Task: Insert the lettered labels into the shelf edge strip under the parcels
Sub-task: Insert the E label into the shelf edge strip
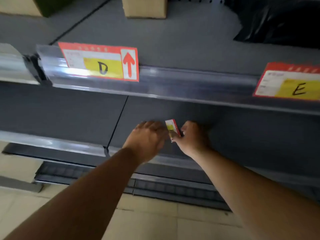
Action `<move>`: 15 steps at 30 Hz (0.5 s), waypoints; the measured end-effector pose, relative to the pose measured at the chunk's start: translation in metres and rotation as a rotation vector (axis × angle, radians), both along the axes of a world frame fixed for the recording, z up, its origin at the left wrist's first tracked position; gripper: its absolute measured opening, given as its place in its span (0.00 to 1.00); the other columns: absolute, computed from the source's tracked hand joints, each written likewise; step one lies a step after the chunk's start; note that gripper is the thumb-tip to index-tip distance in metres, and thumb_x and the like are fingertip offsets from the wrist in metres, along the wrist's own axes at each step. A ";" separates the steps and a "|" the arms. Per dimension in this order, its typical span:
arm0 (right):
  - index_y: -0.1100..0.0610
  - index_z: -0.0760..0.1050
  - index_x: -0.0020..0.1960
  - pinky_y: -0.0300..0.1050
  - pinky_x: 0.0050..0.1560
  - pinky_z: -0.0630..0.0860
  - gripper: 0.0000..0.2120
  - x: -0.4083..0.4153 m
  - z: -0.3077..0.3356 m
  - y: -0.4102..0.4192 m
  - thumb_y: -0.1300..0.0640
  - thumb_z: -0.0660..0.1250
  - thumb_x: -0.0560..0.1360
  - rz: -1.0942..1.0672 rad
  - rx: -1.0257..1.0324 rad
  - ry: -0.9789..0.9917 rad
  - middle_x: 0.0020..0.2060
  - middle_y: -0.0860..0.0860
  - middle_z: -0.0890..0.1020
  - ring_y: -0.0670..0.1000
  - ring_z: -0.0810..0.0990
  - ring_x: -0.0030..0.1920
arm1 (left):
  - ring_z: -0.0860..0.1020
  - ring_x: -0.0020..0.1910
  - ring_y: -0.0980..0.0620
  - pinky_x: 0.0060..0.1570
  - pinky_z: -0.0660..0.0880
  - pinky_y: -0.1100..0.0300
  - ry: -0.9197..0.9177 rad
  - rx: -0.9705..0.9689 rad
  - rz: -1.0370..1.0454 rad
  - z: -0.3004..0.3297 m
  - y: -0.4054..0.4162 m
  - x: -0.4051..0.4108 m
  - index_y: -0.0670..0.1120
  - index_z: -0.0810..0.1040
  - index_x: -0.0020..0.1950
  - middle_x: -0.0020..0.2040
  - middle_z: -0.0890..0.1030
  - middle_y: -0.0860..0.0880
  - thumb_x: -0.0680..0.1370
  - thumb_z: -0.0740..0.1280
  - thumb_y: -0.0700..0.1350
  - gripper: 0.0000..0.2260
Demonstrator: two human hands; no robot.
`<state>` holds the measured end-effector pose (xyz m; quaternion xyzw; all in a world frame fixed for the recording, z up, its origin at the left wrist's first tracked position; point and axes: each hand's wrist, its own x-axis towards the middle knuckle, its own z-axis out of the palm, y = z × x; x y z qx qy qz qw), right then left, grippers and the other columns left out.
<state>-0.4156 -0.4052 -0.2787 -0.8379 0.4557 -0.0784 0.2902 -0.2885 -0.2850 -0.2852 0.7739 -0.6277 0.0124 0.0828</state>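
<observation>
Sitting at far left in the upper shelf edge strip [181, 80]: D label [102, 64], red-bordered, yellow panel, handwritten letter, red up-arrow at its right end, upper edge standing proud of the clear channel. Running rightward along the same strip: a long bare stretch of clear plastic, then E label [290, 85] at far right, cut off by the frame edge, also seated.

Lying further back on the upper shelf: a cardboard parcel [144, 7] behind the bare stretch, a black bag parcel [280, 19] to the right.

Working lower down, over the second shelf: left hand [149, 137] reaching in, fingers curled toward the loose label [171, 129]; blurred, so unable to tell whether gripping or only touching. Pinching the label from its right edge: right hand [192, 137], thumb and fingers closing on it. Hands close together, label between them.

Loose label: small, red border, white and yellow face, letter not readable, standing edge-on with long axis running near-to-far and slightly tilted, i.e. roughly across the strip rather than along it.

Key relation: lower edge strip [57, 144] lying just near of the hands, upper strip well above. Judging: needing the label turned so its long axis is lying left-to-right along the channel. Right hand looking the better placed for that.
</observation>
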 end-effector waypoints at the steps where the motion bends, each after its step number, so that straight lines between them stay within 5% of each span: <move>1: 0.59 0.78 0.51 0.51 0.48 0.80 0.21 0.005 -0.005 -0.001 0.43 0.75 0.71 -0.022 -0.011 0.027 0.49 0.58 0.84 0.61 0.82 0.51 | 0.75 0.63 0.46 0.64 0.68 0.53 -0.011 -0.011 -0.009 -0.004 -0.006 0.001 0.53 0.78 0.66 0.65 0.77 0.49 0.83 0.57 0.51 0.15; 4: 0.61 0.79 0.51 0.47 0.44 0.75 0.25 0.015 -0.008 -0.002 0.41 0.78 0.68 -0.068 -0.032 0.105 0.50 0.59 0.84 0.61 0.82 0.52 | 0.74 0.65 0.47 0.67 0.67 0.53 -0.009 -0.027 0.002 -0.011 -0.016 0.003 0.52 0.73 0.71 0.69 0.74 0.50 0.83 0.57 0.50 0.17; 11: 0.62 0.80 0.55 0.51 0.54 0.81 0.26 0.033 -0.006 0.004 0.51 0.83 0.64 -0.253 0.139 0.095 0.55 0.58 0.84 0.59 0.83 0.56 | 0.73 0.64 0.47 0.66 0.66 0.54 -0.046 -0.028 0.055 -0.015 -0.020 0.003 0.49 0.70 0.73 0.68 0.73 0.49 0.82 0.59 0.49 0.18; 15: 0.60 0.81 0.56 0.51 0.50 0.83 0.21 0.035 -0.007 0.003 0.56 0.82 0.66 -0.252 0.251 0.045 0.53 0.58 0.85 0.58 0.85 0.52 | 0.71 0.67 0.46 0.68 0.66 0.53 -0.037 -0.036 0.041 -0.017 -0.023 0.006 0.49 0.66 0.76 0.71 0.71 0.49 0.81 0.64 0.47 0.24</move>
